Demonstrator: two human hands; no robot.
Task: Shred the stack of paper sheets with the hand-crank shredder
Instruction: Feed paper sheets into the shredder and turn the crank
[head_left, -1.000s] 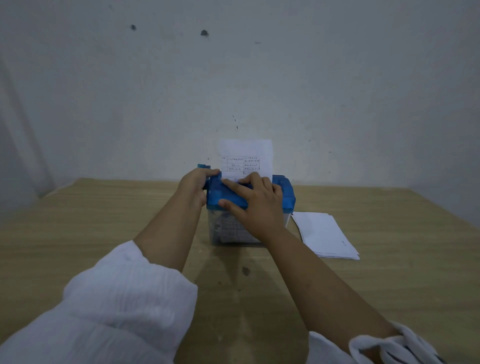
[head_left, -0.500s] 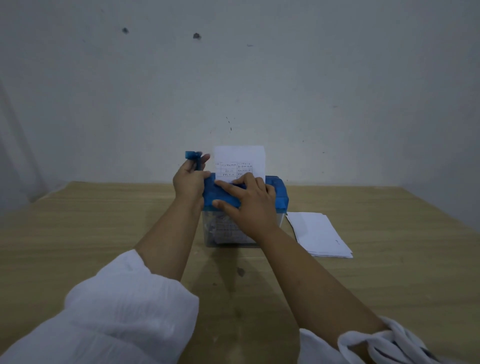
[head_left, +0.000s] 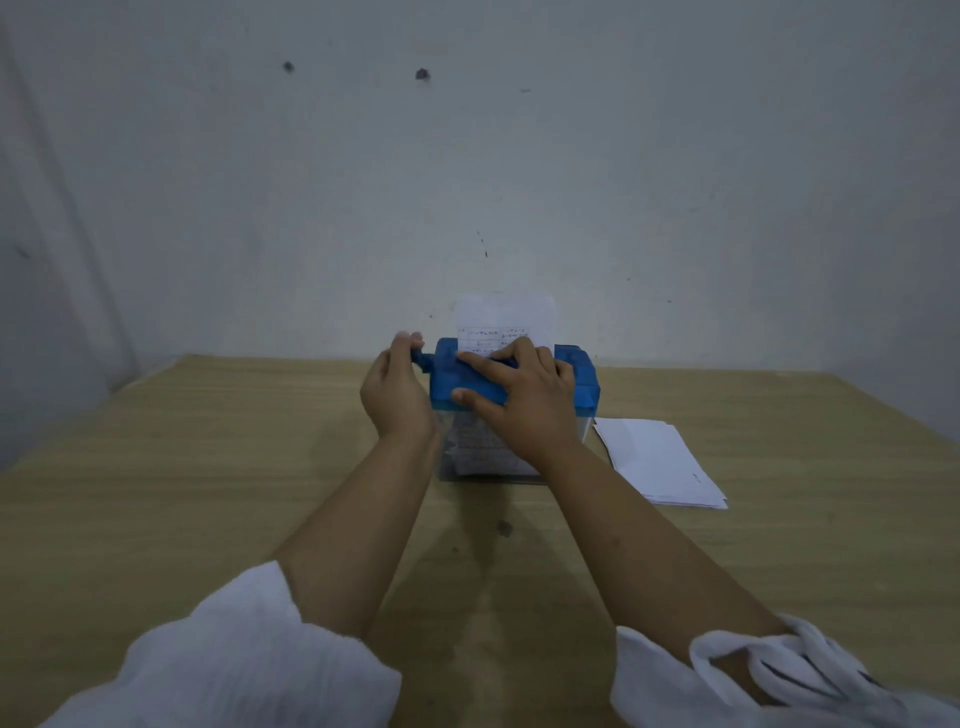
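Observation:
A small shredder with a blue top (head_left: 579, 387) and a clear bin (head_left: 467, 457) stands at the middle of the wooden table (head_left: 208, 467). A printed white sheet (head_left: 504, 319) sticks upright out of its slot. My left hand (head_left: 395, 395) is closed on the blue crank handle (head_left: 420, 358) at the shredder's left side. My right hand (head_left: 519, 400) lies flat on the blue top, fingers spread, pressing it down. The stack of white sheets (head_left: 657, 460) rests on the table just right of the shredder.
A pale wall (head_left: 467, 182) rises right behind the table's far edge. White sleeves (head_left: 234, 660) cover both forearms near the bottom of the view. Shredded paper shows inside the clear bin.
My left hand has turned the crank: the handle went up, then came back down toward the left side. The sheet sits slightly lower in the slot. My right hand stayed on the top.

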